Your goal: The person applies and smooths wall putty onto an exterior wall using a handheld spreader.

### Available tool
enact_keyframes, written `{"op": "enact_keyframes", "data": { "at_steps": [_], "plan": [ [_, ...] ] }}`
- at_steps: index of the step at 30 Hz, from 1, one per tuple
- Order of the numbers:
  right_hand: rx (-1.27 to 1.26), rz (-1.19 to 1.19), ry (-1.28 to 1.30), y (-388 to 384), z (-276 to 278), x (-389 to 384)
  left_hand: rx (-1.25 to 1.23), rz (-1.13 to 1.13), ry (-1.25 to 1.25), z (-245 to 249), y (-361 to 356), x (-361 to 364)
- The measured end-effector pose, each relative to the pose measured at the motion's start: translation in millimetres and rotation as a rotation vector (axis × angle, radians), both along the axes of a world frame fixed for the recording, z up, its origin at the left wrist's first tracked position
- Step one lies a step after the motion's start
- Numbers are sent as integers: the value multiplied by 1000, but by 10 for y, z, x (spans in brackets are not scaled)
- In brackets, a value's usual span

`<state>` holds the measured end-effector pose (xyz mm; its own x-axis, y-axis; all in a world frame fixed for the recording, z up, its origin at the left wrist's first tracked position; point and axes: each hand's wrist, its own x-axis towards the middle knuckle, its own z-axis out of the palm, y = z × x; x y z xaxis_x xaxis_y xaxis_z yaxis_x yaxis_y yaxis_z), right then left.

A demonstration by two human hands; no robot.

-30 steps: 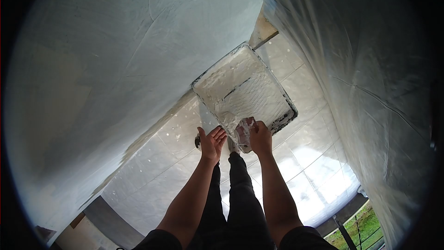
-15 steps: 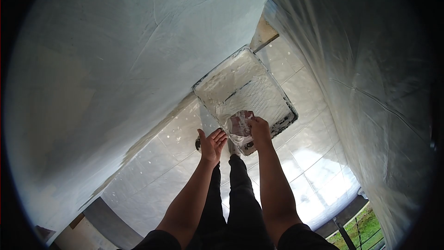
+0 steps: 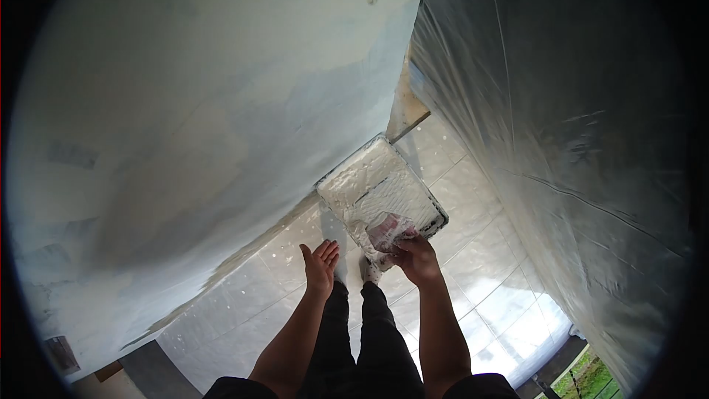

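My right hand is closed on the near edge of a flat reddish-brown piece coated with wet white stuff. Its exact kind cannot be made out. Behind this piece is a black-rimmed paint tray, holding thick white paint or filler with a ribbed pattern on one part. The piece and my right hand cover the tray's near end. To the left, my left hand is open and holds nothing, its palm turned up and fingers stretched out. It is apart from the tray.
A large pale wall with smeared patches rises at the left. Clear plastic sheeting hangs along the right. Spattered floor tiles lie below, with my feet near the tray. Grass shows at bottom right.
The view has shifted, so the tray now appears lower and smaller. My left hand has moved left, away from the tray edge. My right hand still holds the reddish-brown piece, now tilted differently.
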<state>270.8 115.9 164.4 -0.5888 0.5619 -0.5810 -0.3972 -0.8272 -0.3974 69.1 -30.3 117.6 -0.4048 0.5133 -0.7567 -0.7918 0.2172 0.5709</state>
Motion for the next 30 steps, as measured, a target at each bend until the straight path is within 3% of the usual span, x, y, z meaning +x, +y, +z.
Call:
{"op": "enact_keyframes", "data": {
  "at_steps": [7, 9, 11, 14, 18, 22, 26, 30],
  "plan": [
    [172, -73, 124, -8, 1298, -104, 300, -32, 157, 1456, 30, -110],
    [66, -156, 286, 23, 1552, -172, 370, -11, 207, 1895, 46, -154],
    [220, -86, 371, 33, 1899, -279, 428, 21, 254, 2283, -24, -188],
    [290, -76, 230, -12, 2522, -494, 563, 45, 345, 2771, -188, -310],
    [377, -61, 301, -118, 3042, -777, 666, 92, 521, 3343, -545, -497],
    [398, -12, 537, -429, 3503, -1220, 740, 155, 806, 3841, -1096, -896],
    [447, 108, 684, -1018, 4172, -1779, 718, 101, 1379, 4642, -1895, -1524],
    [770, 94, 752, -1642, 4841, -2630, 749, 262, 1886, 5277, -2623, -2354]
  ]
}}
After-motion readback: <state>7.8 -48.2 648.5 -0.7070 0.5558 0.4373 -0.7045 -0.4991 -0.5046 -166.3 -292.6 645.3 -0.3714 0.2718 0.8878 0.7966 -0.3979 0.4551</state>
